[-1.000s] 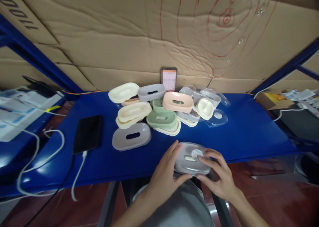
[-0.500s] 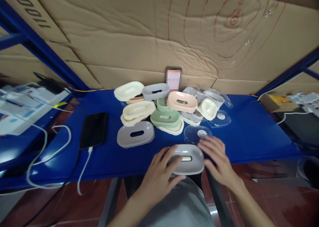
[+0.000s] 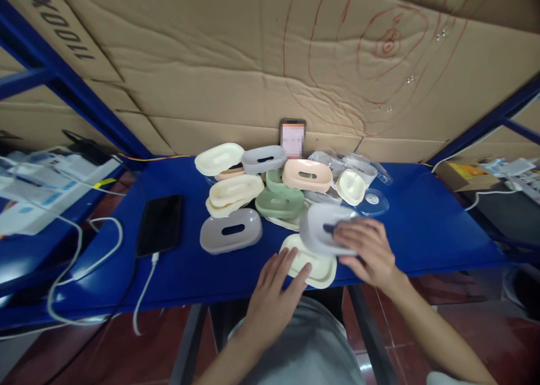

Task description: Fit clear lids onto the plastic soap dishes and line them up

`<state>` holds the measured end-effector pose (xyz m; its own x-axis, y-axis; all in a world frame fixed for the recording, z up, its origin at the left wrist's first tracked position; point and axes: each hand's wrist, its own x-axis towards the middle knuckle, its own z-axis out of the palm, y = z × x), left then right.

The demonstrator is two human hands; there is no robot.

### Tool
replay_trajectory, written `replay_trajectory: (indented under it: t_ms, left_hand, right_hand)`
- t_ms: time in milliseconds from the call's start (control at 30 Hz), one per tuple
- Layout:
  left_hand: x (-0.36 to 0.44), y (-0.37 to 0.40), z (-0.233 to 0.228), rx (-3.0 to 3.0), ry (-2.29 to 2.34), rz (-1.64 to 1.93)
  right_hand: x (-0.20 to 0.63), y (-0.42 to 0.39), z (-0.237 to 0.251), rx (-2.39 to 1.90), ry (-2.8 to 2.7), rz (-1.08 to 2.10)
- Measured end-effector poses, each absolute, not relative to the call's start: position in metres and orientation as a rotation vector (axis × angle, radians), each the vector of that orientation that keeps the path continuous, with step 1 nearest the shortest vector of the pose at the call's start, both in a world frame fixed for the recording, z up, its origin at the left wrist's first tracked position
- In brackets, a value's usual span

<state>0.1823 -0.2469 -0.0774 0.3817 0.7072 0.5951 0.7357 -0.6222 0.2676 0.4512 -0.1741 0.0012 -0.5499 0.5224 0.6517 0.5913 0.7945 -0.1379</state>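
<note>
My right hand (image 3: 369, 249) grips a grey oval tray with a slot (image 3: 314, 227), lifted and slightly blurred; it looks like a soap dish. Below it, a cream shallow dish (image 3: 318, 269) lies at the table's front edge. My left hand (image 3: 278, 286) rests its spread fingers on the left side of that cream dish. Another grey slotted dish (image 3: 211, 236) lies to the left. Behind are a green slotted dish (image 3: 274, 205), a peach slotted dish (image 3: 318, 182) and stacked cream dishes (image 3: 232, 191).
A black tablet-like device (image 3: 159, 224) with a white cable lies at the left of the blue table (image 3: 430, 227). A phone (image 3: 292, 138) leans on the cardboard wall (image 3: 202, 64). Clear plastic lids (image 3: 373, 204) and a small cream dish (image 3: 351, 187) lie at the right.
My right hand has taken hold of the grey dish and raised it away from me, uncovering the cream dish beneath. My left hand has let go of the grey dish and touches the cream one.
</note>
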Motion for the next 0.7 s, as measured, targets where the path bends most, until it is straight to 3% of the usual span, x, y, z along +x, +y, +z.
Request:
replay_trajectory:
  t_ms: [133, 300, 700]
  left_hand:
    - [0.181, -0.242, -0.064, -2.708, -1.212, -0.898]
    - [0.163, -0.236, -0.045, -2.645, -1.295, -1.046]
    - [0.078, -0.109, 0.004, -2.208, -1.709, -0.961]
  right_hand:
    - [0.450, -0.102, 0.034, -1.080, -2.278, -0.259]
    - [0.442, -0.043, 0.046, -1.136, -2.406, -0.253]
    - [0.486, -0.163, -0.019, -1.310, -2.259, -0.183]
